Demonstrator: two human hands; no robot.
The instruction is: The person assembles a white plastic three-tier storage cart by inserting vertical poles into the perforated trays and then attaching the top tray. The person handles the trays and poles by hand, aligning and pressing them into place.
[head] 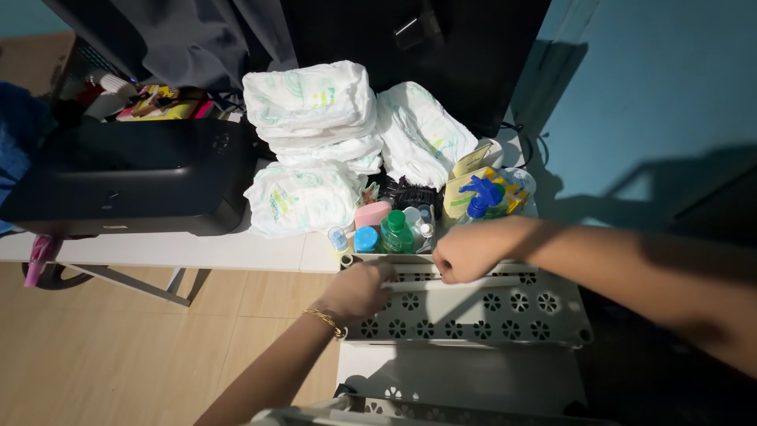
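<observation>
- Looking down through the head camera, I see both hands on the near rim of a white perforated basket (473, 304) that stands below the edge of the white desk (181, 251).
- My left hand (359, 290) is curled over the rim at the basket's left corner, fingers closed on the plastic; a gold bracelet (325, 321) sits at the wrist.
- My right hand (465, 251) is a closed fist on the same rim, further right and slightly farther from me. I cannot tell whether it pinches anything small besides the rim.
- The basket's long axis runs left to right across the view, so the two hands are spaced along it; the left hand is nearer to me.
- Beyond the rim, inside the basket, stand small bottles: I count one green-capped bottle (396, 231), one blue-capped jar (366, 238), one pink container (371, 213) and one blue-topped spray bottle (482, 197).
- Behind them lie four stacked diaper bundles (311, 99).
- One black printer (126, 177) sits left on the desk.
</observation>
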